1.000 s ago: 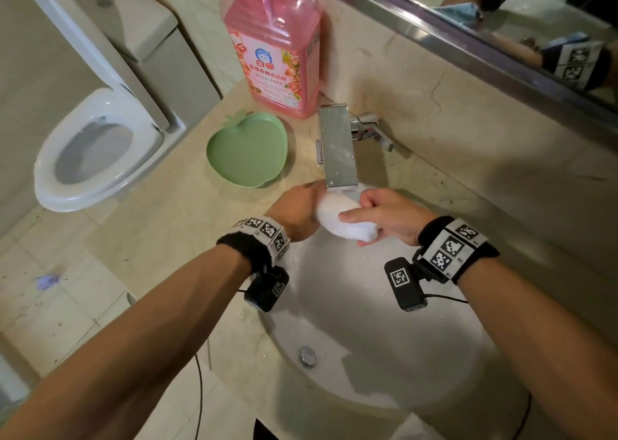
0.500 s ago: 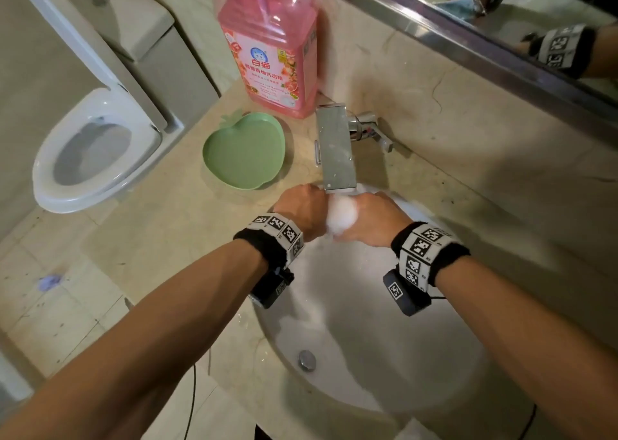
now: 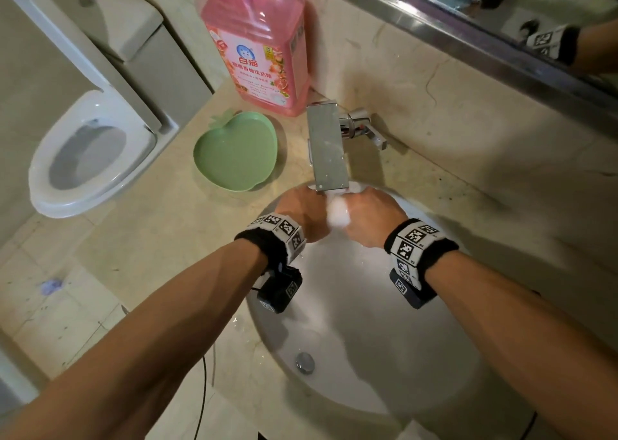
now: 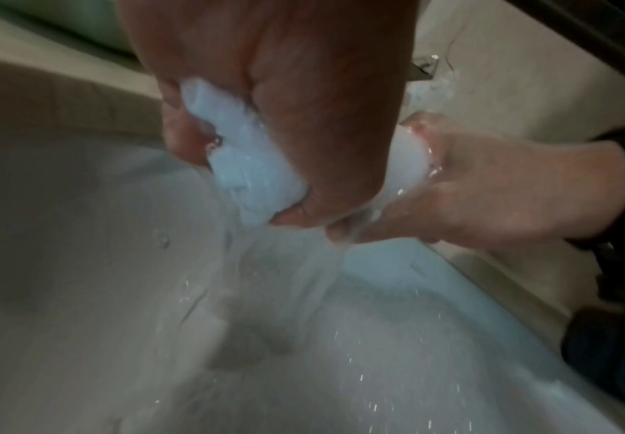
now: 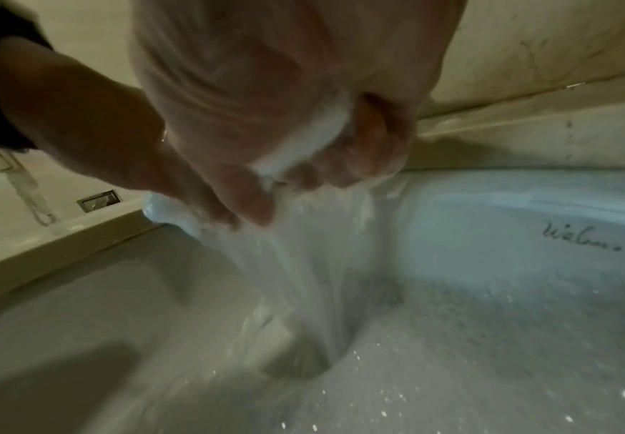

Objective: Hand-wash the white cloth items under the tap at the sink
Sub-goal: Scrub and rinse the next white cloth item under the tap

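A wet white cloth [image 3: 338,215] is bunched between both hands just under the flat steel tap [image 3: 326,148], above the back of the white sink [image 3: 384,356]. My left hand [image 3: 302,214] grips one end of the cloth [image 4: 251,176] with curled fingers. My right hand [image 3: 371,214] squeezes the other end of the cloth [image 5: 303,144] in its fist. Water streams down from the cloth into the basin in both wrist views. Most of the cloth is hidden inside the two fists.
A green apple-shaped dish [image 3: 235,150] lies on the beige counter left of the tap. Behind it stands a big pink detergent bottle [image 3: 257,38]. The drain plug [image 3: 305,362] sits near the basin's front. A toilet [image 3: 90,158] is at the left, a mirror [image 3: 501,21] above.
A second ago the cloth lay stretched out and visible between the hands. The hands have since closed together under the tap and bunched it up, and the right wrist has turned palm-down.
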